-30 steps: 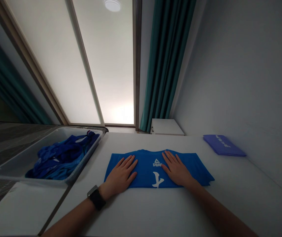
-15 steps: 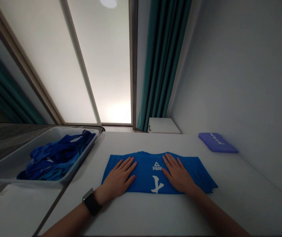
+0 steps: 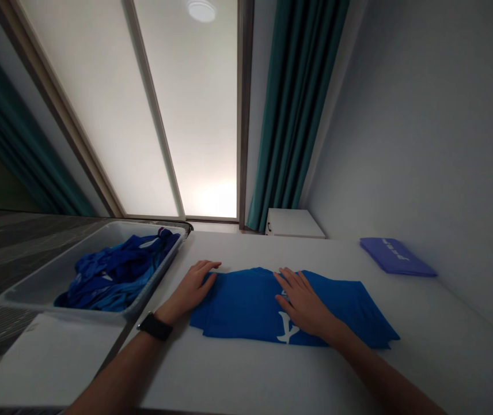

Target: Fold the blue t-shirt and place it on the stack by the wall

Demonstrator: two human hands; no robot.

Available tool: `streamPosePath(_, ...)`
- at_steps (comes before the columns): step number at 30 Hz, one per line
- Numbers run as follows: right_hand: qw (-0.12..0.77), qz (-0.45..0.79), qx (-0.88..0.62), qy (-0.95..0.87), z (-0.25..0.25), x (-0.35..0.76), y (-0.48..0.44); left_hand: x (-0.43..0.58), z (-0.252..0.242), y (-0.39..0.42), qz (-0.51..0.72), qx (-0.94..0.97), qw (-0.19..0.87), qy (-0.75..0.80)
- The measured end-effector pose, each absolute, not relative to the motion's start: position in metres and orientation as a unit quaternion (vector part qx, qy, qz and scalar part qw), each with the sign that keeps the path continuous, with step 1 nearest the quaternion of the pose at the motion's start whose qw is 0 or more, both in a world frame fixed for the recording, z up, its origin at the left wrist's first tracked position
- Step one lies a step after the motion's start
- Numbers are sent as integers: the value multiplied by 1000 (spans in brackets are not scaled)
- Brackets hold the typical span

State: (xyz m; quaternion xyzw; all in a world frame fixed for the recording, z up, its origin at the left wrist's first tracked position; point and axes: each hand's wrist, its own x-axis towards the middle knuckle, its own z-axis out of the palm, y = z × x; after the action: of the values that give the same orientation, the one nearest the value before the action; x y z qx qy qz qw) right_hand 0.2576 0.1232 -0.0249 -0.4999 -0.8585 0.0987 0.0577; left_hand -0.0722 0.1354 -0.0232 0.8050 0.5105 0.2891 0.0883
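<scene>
A blue T-shirt (image 3: 246, 311), folded into a wide strip with white print, lies flat on the white table (image 3: 238, 374). My right hand (image 3: 304, 302) rests palm down on its middle, fingers spread, covering part of the lettering. At the shirt's upper left corner is my left hand (image 3: 194, 285), its fingers stretched out and the thumb apart from them. That thumb is beside or on the cloth edge; contact is hard to make out. A dark watch (image 3: 155, 327) is on my left wrist.
A translucent plastic bin (image 3: 63, 276) holding crumpled blue clothes (image 3: 117, 268) stands on the left. Near the wall at the far right lies a folded purple-blue garment (image 3: 395, 256). A small white cabinet (image 3: 294, 223) stands beyond the table, before the teal curtain (image 3: 296, 115).
My left hand has slid from the shirt's left part out to its upper left corner. My right hand stays on the shirt, slightly more toward the print. The view has shifted a little left.
</scene>
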Motion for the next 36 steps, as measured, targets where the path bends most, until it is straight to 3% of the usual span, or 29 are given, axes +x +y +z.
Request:
streamPosePath(11,126,90,-343,-926,-12,135,153,-88,-38,135,336,747,109,563)
streamPosePath(17,108,59,-352,-928,-20,109,161,-90,-42,137,309,729,128,598)
streamPosePath(24,170,71,-382,-906,-42,106,160,-87,-36,133,283,709,152,628)
streamPosePath(36,192,89,-378,-901,-45,108,159,-90,-33,70,390,627,359,570)
